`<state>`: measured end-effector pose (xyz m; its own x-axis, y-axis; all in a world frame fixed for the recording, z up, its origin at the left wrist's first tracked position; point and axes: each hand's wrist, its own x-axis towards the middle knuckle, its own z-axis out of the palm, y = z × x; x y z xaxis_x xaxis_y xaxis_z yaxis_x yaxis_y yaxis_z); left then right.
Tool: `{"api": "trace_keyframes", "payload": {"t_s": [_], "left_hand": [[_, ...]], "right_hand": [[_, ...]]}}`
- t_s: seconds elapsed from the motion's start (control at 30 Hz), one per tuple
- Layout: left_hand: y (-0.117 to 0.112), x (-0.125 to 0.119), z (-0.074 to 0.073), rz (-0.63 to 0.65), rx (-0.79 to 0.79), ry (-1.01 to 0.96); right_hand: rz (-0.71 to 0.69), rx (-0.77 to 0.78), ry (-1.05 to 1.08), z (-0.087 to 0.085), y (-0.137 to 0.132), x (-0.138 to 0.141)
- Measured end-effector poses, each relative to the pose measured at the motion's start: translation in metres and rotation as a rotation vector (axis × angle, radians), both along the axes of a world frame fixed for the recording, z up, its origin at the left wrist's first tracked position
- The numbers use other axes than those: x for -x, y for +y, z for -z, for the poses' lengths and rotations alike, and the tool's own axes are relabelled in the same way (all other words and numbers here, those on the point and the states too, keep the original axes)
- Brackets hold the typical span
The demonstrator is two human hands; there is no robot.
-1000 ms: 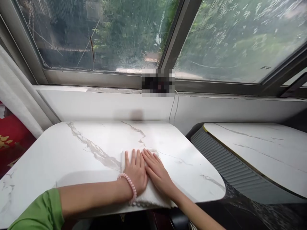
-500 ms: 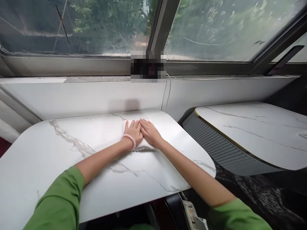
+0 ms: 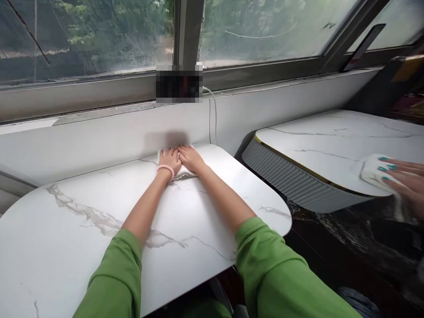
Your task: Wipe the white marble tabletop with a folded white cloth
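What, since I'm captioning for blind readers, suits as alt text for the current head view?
A left hand and right hand press a white cloth onto a marbled table below windows. At right, another person's hand with green nails touches a second cloth on a neighbouring table.

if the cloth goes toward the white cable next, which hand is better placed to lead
Probably the right hand: it presses on the side of the cloth nearer the white cable. The left hand, also on the cloth, lies farther from the cable.
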<state>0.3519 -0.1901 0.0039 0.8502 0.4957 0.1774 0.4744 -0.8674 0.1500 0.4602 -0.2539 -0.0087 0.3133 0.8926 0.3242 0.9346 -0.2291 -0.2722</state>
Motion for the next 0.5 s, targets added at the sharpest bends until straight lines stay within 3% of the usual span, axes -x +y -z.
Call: {"api": "trace_keyframes", "payload": {"t_s": [0.13, 0.23, 0.5], "left_hand": [[-0.024, 0.014, -0.004, -0.045, -0.004, 0.027], [-0.056, 0.029, -0.005, -0.03, 0.0, 0.046], [-0.185, 0.054, -0.003, 0.197, 0.011, 0.08]], "right_hand": [[-0.016, 0.038, 0.018, -0.006, -0.024, 0.017], [0.024, 0.042, 0.026, -0.006, -0.059, 0.034], [0.022, -0.052, 0.046, 0.007, -0.211, 0.057]]}}
